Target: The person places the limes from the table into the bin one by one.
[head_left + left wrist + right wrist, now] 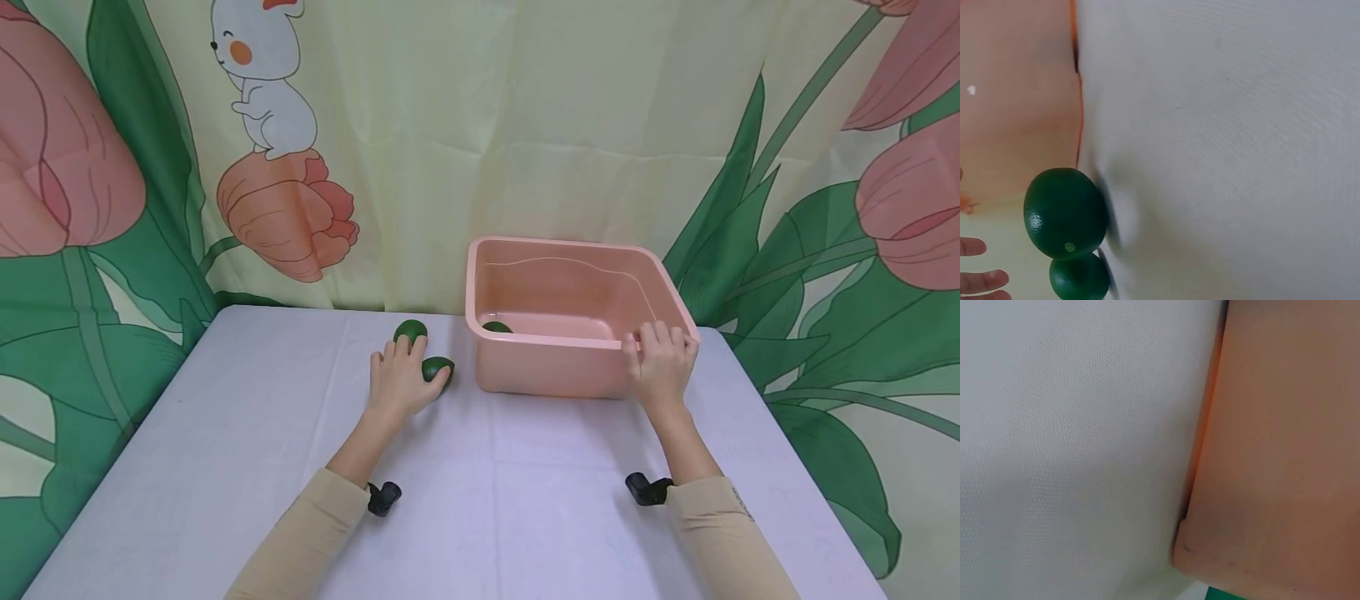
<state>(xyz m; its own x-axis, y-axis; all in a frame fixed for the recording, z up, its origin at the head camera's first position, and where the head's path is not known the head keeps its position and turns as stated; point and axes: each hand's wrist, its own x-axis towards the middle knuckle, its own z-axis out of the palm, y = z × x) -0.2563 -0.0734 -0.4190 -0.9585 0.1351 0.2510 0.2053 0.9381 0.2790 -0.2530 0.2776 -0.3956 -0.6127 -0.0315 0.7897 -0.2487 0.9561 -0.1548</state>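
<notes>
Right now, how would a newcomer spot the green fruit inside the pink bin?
On the white table stands a pink bin. Inside, toward its left end, a dark green fruit shows above the near rim. Its two visible lookalikes lie outside, on the table.

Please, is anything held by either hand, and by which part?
The right hand grips the pink bin by its rim, near the front right corner; the left hand holds nothing.

This looks like an indoor tabletop set; whether in a home or a studio cannot be told. A creased cartoon curtain fills 12 o'clock, printed with large tulips toward 10 and 3 and a white rabbit near 11; a cloth-covered table spreads toward 6.
</notes>
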